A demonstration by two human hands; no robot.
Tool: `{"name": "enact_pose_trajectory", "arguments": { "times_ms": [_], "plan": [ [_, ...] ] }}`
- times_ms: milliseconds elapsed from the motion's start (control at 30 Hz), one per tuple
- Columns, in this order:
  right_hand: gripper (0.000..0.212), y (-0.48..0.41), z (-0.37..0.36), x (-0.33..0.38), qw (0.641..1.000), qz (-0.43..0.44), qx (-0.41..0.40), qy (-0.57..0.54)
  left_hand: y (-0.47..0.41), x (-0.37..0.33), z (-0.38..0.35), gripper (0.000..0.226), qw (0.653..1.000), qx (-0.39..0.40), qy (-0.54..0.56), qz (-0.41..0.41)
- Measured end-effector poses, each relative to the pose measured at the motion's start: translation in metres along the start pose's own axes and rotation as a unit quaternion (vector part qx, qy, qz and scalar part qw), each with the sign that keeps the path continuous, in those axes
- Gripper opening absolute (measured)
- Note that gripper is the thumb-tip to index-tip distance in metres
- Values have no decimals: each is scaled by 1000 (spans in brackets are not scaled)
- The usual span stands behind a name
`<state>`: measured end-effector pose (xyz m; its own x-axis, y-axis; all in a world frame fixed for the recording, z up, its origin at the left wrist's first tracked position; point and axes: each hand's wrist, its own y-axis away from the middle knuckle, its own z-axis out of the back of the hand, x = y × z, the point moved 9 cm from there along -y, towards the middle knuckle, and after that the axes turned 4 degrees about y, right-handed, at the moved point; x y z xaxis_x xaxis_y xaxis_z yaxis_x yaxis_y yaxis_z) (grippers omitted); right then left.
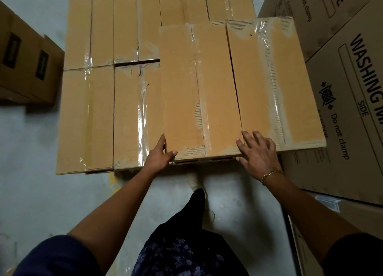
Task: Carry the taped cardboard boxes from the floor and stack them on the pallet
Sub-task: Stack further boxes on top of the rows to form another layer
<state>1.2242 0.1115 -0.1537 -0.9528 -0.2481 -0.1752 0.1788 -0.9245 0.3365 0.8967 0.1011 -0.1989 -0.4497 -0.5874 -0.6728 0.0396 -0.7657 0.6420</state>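
Gripping the near left corner of the upper box (199, 89), the left hand (160, 153) has its thumb on top and its fingers along the side. The right hand (257, 151) lies flat, fingers spread, across the seam between that box and the neighbouring box (275, 83), holding nothing. Both boxes sit on a lower layer (87, 118) of taped boxes. Tall washing-machine cartons (352, 109) crowd close on the right. Brown cartons (27, 64) stand apart on the left, on the grey floor (31, 182).
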Motion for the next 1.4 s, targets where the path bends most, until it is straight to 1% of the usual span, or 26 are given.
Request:
{"name": "enact_pose_trajectory", "arguments": {
  "times_ms": [133, 267, 400, 467, 567, 800, 900, 1000, 1133, 1267, 1400],
  "plan": [
    [67, 3, -1, 2, 1000, 6, -11, -8, 4, 7, -1, 83, 1000, -5, 7, 0],
    [69, 3, -2, 2, 1000, 4, -17, -14, 4, 5, -2, 83, 1000, -3, 7, -6],
    [86, 5, -10, -6, 997, -45, 10, -64, 5, 2, -2, 82, 1000, -7, -17, -15],
    [88, 6, -17, -11, 994, -61, 23, -90, 5, 3, -3, 81, 1000, -6, -23, -18],
    [88, 5, -19, -11, 992, -58, 36, -107, 3, 8, -3, 82, 1000, -2, -27, -13],
    [87, 3, -17, -14, 990, -62, 37, -119, 1, 5, -4, 82, 998, 17, -53, 5],
    [86, 3, -15, -14, 989, -60, 49, -123, 0, 2, -4, 82, 996, 28, -83, 8],
    [83, 4, -10, -14, 987, -58, 67, -131, 3, -5, -5, 82, 996, 22, -86, 8],
    [81, 9, -1, -7, 981, -49, 118, -144, 22, -15, -6, 83, 996, 15, -92, 0],
    [73, 29, 11, 10, 976, -28, 152, -153, 57, -22, -2, 80, 994, 18, -97, -40],
    [78, 55, 26, 32, 973, -28, 159, -165, 103, -13, 17, 78, 995, 11, -83, -59]
  ]
}}
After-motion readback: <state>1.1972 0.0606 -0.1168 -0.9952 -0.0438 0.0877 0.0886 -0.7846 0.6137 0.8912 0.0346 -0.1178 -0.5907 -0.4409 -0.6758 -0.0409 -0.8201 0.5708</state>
